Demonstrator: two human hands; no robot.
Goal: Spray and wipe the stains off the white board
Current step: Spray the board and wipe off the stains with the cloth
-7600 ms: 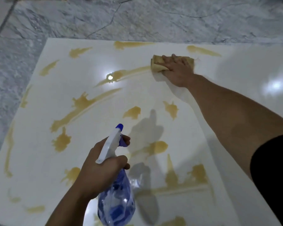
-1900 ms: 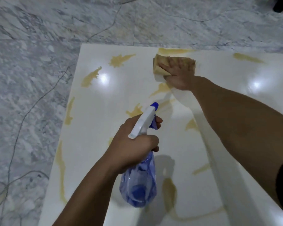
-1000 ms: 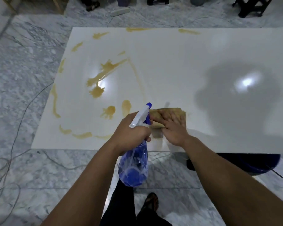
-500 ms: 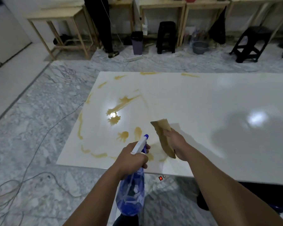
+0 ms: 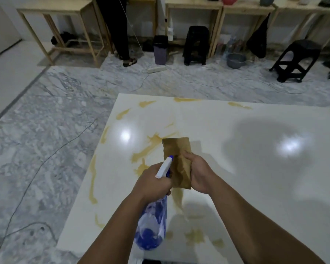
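The white board (image 5: 236,168) lies flat and glossy, filling the view from 6 to 3 o'clock, with two ceiling-light reflections on its surface. Grey-veined marble floor (image 5: 46,149) surrounds it, crossed by thin cables (image 5: 51,155). Along the far wall at 12 o'clock stand wooden worktops (image 5: 65,20), two black stools (image 5: 196,44), a small bin (image 5: 160,49), a grey basin (image 5: 236,60) and a standing person's dark trouser legs (image 5: 118,31).

Left hand (image 5: 152,182): grip wrapped tight around the neck of the spray bottle (image 5: 152,225), fingers curled at the trigger. The white nozzle with blue tip points toward 12 o'clock, at the cloth. The bottle body is clear blue and hangs below the fist, over the near part of the board.

Right hand (image 5: 200,174): grip pinching the brown cloth (image 5: 177,159) along its right edge, thumb on the front face. The cloth is held upright above the board centre-left, stained dark and creased.

Yellow-brown stains (image 5: 151,147) remain on the board: streaks at 11 o'clock beyond the cloth, a long line down the left edge, dabs along the far edge, and faint patches near 6 o'clock. The right half appears clean
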